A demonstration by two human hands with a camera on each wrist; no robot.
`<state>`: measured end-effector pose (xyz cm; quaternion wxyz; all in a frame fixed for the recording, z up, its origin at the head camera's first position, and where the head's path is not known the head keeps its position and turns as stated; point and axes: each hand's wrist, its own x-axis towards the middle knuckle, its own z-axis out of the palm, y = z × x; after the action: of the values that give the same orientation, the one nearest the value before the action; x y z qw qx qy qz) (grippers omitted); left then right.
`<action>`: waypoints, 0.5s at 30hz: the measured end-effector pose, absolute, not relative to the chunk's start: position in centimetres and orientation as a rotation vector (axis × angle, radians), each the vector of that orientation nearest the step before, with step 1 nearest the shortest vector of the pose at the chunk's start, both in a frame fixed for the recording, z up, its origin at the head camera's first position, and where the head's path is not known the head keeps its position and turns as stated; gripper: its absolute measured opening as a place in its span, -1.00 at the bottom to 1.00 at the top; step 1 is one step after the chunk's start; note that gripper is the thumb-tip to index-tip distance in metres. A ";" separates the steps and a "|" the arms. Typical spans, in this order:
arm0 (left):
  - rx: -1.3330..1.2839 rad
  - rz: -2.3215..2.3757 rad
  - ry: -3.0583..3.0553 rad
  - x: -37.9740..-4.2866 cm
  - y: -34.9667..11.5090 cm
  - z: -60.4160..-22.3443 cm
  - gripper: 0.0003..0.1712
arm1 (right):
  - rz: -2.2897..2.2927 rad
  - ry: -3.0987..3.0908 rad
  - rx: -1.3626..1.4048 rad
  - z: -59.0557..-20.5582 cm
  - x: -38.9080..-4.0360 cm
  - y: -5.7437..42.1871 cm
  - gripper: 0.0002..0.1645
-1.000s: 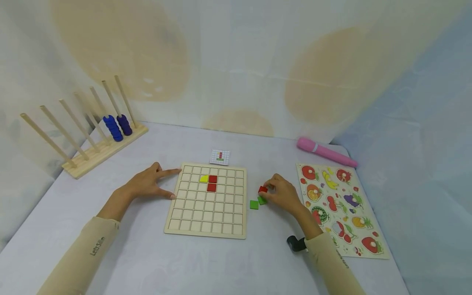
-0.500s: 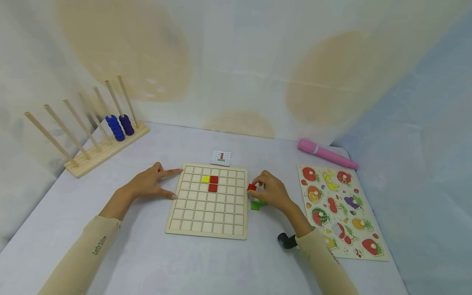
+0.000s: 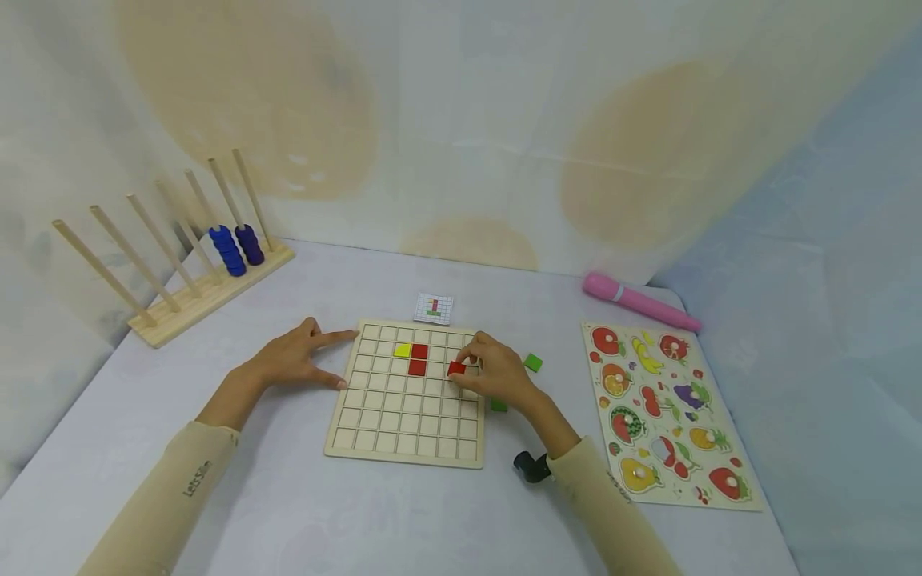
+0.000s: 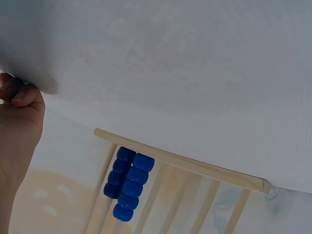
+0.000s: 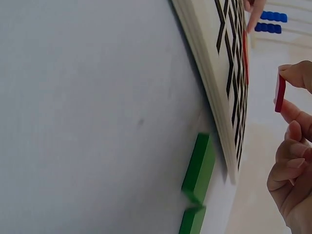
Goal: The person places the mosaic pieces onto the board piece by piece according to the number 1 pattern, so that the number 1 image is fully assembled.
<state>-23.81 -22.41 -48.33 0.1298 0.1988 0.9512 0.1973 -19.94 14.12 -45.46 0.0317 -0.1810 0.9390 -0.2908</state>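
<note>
Watching from far off, I see the right hand pinching a little red tile between thumb and finger. That tile is over the right part of the square board, and the right wrist view shows it up off the wood. The left hand has its thumb and pointing finger spread wide, with the tips at the left edge of the board. On the board sit a yellow tile and two more red tiles, one right beside the yellow and one just nearer to me. A green tile lies past the right hand, and a second green tile peeks out by the board's right edge; the hand covers that spot, so I can't be sure how many green ones there are. A small picture card lies just behind the board. All this is on a white surface. Over on the left is a wooden peg stand with blue beads and purple beads, and on the right is a fruit board with a pink stick behind it
</note>
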 end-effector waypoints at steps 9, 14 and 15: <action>0.565 0.577 2.760 -23.7 -22.4 -48.3 0.16 | -0.847 2.846 -0.676 -45.2 -20.1 11.8 -0.75; 0.563 0.564 2.758 -24.0 -22.6 -48.4 0.18 | -0.806 2.847 -0.760 -45.1 -20.1 10.7 -0.73; 0.564 0.565 2.757 -24.0 -22.6 -48.4 0.18 | -0.804 2.847 -0.776 -45.1 -20.1 10.5 -0.73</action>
<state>-23.97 -22.56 -48.40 0.1351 0.1948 0.9517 0.1949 -20.09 10.55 -45.08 0.0418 -0.2534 0.9301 -0.2626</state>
